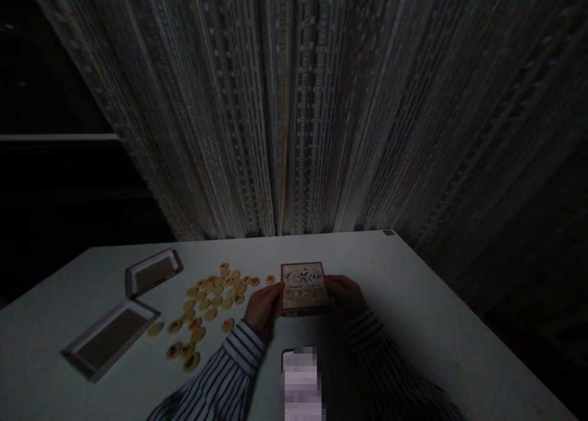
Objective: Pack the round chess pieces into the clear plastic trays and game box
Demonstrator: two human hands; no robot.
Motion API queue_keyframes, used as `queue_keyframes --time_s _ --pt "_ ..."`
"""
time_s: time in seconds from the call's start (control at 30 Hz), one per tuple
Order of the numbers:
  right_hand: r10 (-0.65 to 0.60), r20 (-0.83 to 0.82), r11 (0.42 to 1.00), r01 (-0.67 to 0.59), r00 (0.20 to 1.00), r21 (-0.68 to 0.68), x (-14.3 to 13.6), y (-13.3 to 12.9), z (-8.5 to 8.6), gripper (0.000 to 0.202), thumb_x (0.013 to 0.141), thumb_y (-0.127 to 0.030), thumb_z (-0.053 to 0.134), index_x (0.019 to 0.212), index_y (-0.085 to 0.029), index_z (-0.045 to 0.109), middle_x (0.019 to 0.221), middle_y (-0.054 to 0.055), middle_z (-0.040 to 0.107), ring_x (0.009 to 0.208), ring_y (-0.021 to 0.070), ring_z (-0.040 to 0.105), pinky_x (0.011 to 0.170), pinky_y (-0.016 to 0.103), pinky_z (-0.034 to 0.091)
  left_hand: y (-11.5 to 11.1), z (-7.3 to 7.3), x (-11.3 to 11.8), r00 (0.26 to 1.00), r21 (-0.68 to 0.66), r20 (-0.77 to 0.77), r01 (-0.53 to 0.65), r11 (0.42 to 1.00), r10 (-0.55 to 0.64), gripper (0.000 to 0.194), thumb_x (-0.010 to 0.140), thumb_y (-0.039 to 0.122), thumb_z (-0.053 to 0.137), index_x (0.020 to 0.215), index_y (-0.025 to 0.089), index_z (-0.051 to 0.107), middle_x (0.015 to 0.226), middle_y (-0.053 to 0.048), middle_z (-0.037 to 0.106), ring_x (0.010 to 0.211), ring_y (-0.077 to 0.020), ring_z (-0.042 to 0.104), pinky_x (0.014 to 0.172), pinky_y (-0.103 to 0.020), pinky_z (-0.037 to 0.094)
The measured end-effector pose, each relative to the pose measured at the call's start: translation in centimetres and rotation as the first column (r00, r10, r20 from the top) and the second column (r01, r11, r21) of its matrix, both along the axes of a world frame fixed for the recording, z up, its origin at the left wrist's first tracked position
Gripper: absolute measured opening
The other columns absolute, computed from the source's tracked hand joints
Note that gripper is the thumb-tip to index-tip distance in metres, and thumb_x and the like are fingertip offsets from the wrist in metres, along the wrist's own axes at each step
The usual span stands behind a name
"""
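Observation:
A square Chinese chess box (304,289), printed with large dark characters on a tan and brown face, is between my two hands. My left hand (263,307) grips its left side, and my right hand (348,293) grips the right side, partly in shadow. Just left of the box, round wooden Chinese chess pieces (210,314) are spread over the white table (390,360). Some show red or dark characters; others look plain. One piece (270,279) sits apart, close to the box's left edge.
Two shallow open trays (154,273), (113,338) rest at the table's left. A phone-like object (301,381), mostly pixelated, is at the bottom centre. Striped string curtains (294,114) hang behind the table's far edge. The room is dim.

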State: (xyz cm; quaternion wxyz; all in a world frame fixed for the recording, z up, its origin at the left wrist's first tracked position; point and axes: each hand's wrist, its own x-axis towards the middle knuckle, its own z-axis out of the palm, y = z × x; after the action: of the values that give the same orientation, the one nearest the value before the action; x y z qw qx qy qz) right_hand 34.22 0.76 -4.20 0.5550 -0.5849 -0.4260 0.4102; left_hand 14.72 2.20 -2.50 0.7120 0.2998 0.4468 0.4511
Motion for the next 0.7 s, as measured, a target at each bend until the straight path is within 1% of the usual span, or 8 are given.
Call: queue_keyframes --time_s 0.07,0.17,0.23,0.33,0.47,0.6,0.7 --pt "-0.007 -0.012 1.000 0.007 1.000 0.007 0.2 0.1 0.1 0.030 0.053 -0.041 0.064 0.068 -0.015 0.066 0.059 0.004 0.066 0.055 0.0171 0.059 0.051 0.028 0.047 0.1 0.6 0.2 0.999 0.002 -0.034 0.005 1.000 -0.005 0.014 0.074 0.018 0.056 0.075 0.009 0.067 0.070 -0.010 0.070 0.070 -0.0190 0.066 0.069 -0.029 0.052" --pt "-0.032 -0.017 0.999 0.032 0.999 0.001 0.5 0.2 0.3 0.030 0.052 -0.041 0.064 0.066 -0.015 0.066 0.054 0.002 0.064 0.048 0.0140 0.055 0.046 0.025 0.044 0.2 1.1 0.5 0.997 0.013 -0.074 0.031 0.999 -0.030 0.014 0.073 0.020 0.057 0.073 0.010 0.067 0.067 -0.009 0.070 0.068 -0.0187 0.065 0.067 -0.029 0.051" --pt "-0.054 -0.009 0.998 0.054 0.998 -0.009 0.8 0.3 0.6 0.030 0.051 -0.040 0.063 0.065 -0.014 0.066 0.051 0.001 0.062 0.045 0.0125 0.052 0.042 0.024 0.041 0.4 1.1 0.7 0.994 0.027 -0.097 0.054 0.998 -0.051 0.014 0.070 0.023 0.060 0.072 0.011 0.067 0.066 -0.008 0.069 0.068 -0.0190 0.065 0.066 -0.029 0.050" --pt "-0.077 0.006 0.997 0.077 0.997 -0.019 1.2 0.3 1.1 0.029 0.050 -0.039 0.063 0.064 -0.014 0.066 0.046 -0.001 0.058 0.041 0.0114 0.048 0.040 0.024 0.038 0.8 0.7 1.0 0.988 0.062 -0.136 0.081 0.995 -0.072 0.019 0.065 0.029 0.065 0.072 0.011 0.067 0.065 -0.006 0.069 0.064 -0.0180 0.064 0.064 -0.028 0.049" --pt "-0.090 0.023 0.996 0.090 0.996 -0.007 2.0 0.0 1.9 0.023 0.049 -0.036 0.063 0.060 -0.016 0.066 0.055 0.001 0.063 0.053 0.0140 0.055 0.048 0.024 0.042 1.4 0.0 1.6 0.978 0.105 -0.193 0.105 0.989 -0.083 0.026 0.058 0.033 0.070 0.072 0.011 0.068 0.060 -0.004 0.067 0.057 -0.0149 0.061 0.058 -0.025 0.047" --pt "-0.093 0.050 0.995 0.095 0.994 -0.030 3.2 -0.4 2.0 0.020 0.050 -0.035 0.062 0.057 -0.018 0.066 0.053 0.001 0.062 0.055 0.0160 0.056 0.049 0.026 0.042 1.7 -0.5 2.6 0.968 0.116 -0.233 0.125 0.985 -0.095 0.031 0.054 0.035 0.072 0.071 0.009 0.067 0.054 -0.004 0.064 0.050 -0.0123 0.057 0.050 -0.022 0.043" --pt "-0.096 0.072 0.995 0.098 0.993 -0.027 4.3 -0.5 1.9 0.020 0.049 -0.036 0.062 0.056 -0.018 0.066 0.056 0.002 0.064 0.061 0.0172 0.058 0.055 0.027 0.044 1.8 -0.7 3.6 0.962 0.119 -0.254 0.132 0.984 -0.099 0.032 0.052 0.035 0.073 0.068 0.009 0.067 0.050 -0.003 0.062 0.044 -0.0096 0.052 0.044 -0.021 0.038"
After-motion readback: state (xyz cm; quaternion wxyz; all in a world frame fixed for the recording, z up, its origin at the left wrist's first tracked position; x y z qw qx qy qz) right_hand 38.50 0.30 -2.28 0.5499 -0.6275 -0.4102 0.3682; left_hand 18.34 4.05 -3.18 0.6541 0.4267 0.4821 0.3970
